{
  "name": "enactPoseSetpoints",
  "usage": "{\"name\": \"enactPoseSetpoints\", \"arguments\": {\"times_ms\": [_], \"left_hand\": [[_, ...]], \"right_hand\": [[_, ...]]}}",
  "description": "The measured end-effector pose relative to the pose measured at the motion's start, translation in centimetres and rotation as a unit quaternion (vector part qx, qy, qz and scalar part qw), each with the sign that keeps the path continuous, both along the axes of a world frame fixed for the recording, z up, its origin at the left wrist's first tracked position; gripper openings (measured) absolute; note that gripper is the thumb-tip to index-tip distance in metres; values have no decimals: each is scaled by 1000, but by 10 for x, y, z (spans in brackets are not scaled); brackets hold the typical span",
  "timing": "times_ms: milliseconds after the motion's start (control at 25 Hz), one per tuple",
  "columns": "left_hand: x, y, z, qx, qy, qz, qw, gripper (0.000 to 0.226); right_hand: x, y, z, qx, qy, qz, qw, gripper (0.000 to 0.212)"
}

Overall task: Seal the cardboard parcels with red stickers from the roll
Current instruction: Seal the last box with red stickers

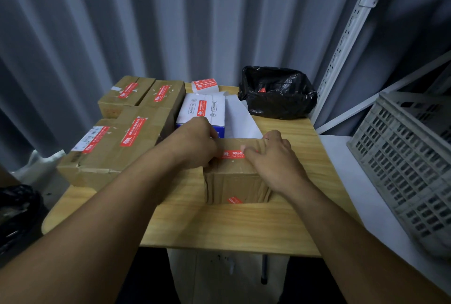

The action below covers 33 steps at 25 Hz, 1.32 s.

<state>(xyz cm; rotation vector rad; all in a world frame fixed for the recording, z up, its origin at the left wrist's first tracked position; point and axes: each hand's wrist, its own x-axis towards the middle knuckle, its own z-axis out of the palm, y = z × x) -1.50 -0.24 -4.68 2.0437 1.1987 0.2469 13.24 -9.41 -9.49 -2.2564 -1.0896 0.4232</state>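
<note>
The parcel [234, 176] stands at the middle of the table [219, 228], near its front edge, with both hands on its top. A red sticker [233, 154] lies across the top face, between the two hands. The left hand [195, 143] sits at the parcel's top left edge with its back to the camera and its fingers bent down over the sticker's left end; whether they grip the cardboard or only press on it cannot be told. The right hand [274, 157] lies flat and relaxed on the top right of the parcel, holding nothing, fingers spread towards the far edge and thumb touching the sticker's right end. A second sticker [234, 200] shows low on the parcel's near face. The roll [204, 85] stands at the table's far edge, well apart from both hands, behind a white box [201, 108] that has its own red sticker. A white backing strip [240, 119] runs from there down to the parcel. Stickered parcels [117, 145] are stacked to the left. A black bag [277, 93] sits at the far right corner, and a grey crate [410, 164] stands off to the right.
</note>
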Motion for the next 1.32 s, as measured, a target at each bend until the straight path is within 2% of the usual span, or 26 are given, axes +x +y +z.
{"name": "enactPoseSetpoints", "arguments": {"times_ms": [120,280,360,560,680,800,960,1120,1320], "left_hand": [[0,-2,0,2,3,9,1000,16],[-2,-6,3,5,-11,0,1000,10],[-2,-8,5,3,-19,-4,1000,13],[-3,-6,3,-22,-45,6,999,10],[-4,-3,-1,-25,-54,6,998,10],[-4,0,-4,-47,-97,33,994,5],[-3,6,-11,-92,-134,82,983,14],[-1,8,-14,-103,-131,81,983,24],[-2,4,-11,-99,-136,72,983,6]], "right_hand": [[-3,3,-1,-4,-15,-13,1000,77],[-6,5,1,-21,-35,-15,999,91],[-6,5,1,-14,-36,-4,999,89],[-12,4,2,-17,-64,26,997,63],[-14,6,4,-34,-90,17,995,63],[-17,8,5,-42,-103,11,994,70],[-24,10,6,-57,-116,2,992,86],[-28,14,7,-74,-124,0,989,99],[-30,14,7,-72,-107,6,992,108]]}}
